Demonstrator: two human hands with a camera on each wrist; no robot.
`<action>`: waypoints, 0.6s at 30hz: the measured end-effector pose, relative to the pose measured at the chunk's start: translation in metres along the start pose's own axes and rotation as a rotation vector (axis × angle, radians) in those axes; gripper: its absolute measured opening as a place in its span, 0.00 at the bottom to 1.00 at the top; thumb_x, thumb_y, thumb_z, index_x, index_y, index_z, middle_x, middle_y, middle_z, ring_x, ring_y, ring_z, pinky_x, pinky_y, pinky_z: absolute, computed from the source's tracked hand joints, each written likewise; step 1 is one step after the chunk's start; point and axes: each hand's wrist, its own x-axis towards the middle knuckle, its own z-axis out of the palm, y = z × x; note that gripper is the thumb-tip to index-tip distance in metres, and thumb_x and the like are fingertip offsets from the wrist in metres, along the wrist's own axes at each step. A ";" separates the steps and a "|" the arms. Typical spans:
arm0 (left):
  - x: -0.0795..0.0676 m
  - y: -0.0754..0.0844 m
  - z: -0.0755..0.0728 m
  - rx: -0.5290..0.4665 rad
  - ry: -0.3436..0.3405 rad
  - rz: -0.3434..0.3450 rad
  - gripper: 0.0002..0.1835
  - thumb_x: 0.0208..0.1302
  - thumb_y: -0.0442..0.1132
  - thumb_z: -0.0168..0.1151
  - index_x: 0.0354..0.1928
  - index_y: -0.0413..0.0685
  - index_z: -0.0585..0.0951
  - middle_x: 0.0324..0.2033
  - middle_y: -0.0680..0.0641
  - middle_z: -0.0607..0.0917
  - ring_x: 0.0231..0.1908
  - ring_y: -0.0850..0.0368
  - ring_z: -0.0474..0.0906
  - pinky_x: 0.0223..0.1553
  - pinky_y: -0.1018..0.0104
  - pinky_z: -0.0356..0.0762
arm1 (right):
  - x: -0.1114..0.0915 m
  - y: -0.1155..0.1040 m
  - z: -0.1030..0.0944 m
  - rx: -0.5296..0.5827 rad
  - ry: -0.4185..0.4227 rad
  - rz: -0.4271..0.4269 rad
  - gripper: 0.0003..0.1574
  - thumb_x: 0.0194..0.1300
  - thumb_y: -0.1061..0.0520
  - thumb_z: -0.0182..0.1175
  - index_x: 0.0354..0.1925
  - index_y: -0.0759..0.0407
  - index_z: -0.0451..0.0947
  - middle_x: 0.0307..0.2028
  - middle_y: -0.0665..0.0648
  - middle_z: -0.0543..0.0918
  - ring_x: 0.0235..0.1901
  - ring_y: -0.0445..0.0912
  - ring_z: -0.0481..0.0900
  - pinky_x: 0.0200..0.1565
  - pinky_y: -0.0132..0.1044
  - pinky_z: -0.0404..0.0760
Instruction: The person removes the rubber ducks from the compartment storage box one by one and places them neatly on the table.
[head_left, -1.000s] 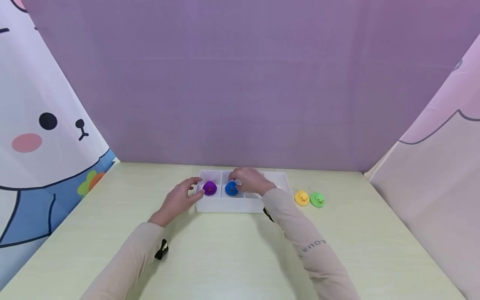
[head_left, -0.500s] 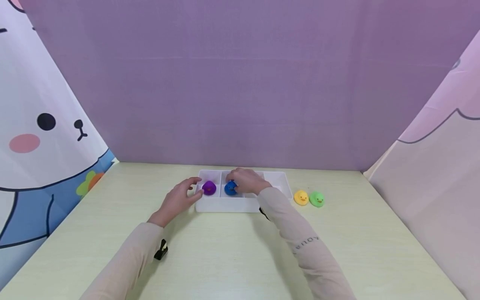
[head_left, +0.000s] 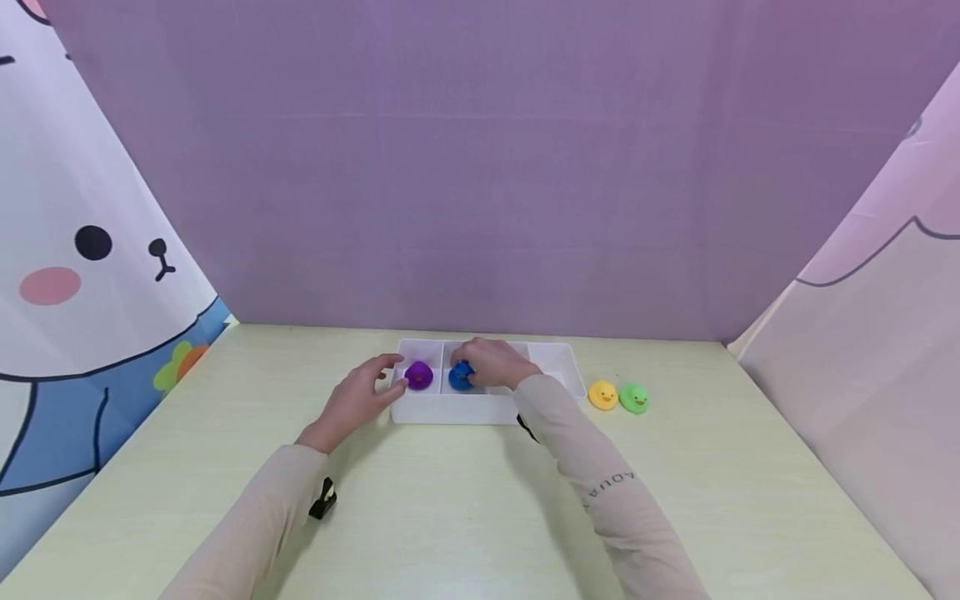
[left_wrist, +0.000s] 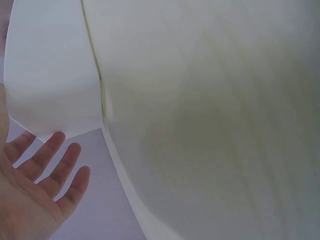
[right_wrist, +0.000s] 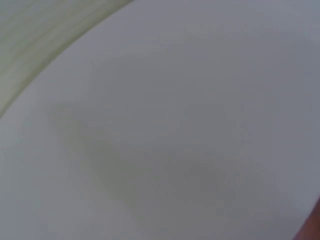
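At the tray (head_left: 450, 409), right hand (head_left: 497, 363) on the blue duck (head_left: 460, 380)

Under the tray spreads the pale table (head_left: 420, 508). The tray looks light, so good handling likely means steadying it at its left end and moving the blue duck straight up or down, fingers clear of the compartment walls; a gentle hold on its sides should do. The left hand (head_left: 358, 398) is at the tray's left end, fingers and thumb spread apart; whether their tips touch the tray cannot be told. The right hand, over the tray's middle, has finger and thumb curled together on the blue duck, in the second compartment from the left. The purple duck (head_left: 418, 376) sits in the leftmost compartment; the yellow duck (head_left: 603, 396) and the green duck (head_left: 634, 399) stand just off the tray's right end.
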 end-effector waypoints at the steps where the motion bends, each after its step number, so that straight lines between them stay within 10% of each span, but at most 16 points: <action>1: 0.000 0.000 0.000 -0.001 0.000 -0.001 0.27 0.61 0.49 0.55 0.61 0.50 0.69 0.55 0.42 0.76 0.50 0.43 0.76 0.46 0.46 0.75 | 0.000 0.000 0.000 -0.002 0.001 -0.002 0.18 0.58 0.63 0.59 0.47 0.50 0.79 0.44 0.48 0.82 0.40 0.41 0.73 0.48 0.37 0.77; 18: 0.000 0.000 0.000 -0.002 -0.001 -0.002 0.27 0.61 0.50 0.55 0.61 0.51 0.69 0.56 0.42 0.76 0.50 0.43 0.75 0.46 0.45 0.75 | -0.006 0.001 -0.008 -0.055 0.050 -0.046 0.16 0.55 0.60 0.63 0.44 0.50 0.80 0.41 0.48 0.82 0.39 0.41 0.74 0.47 0.35 0.77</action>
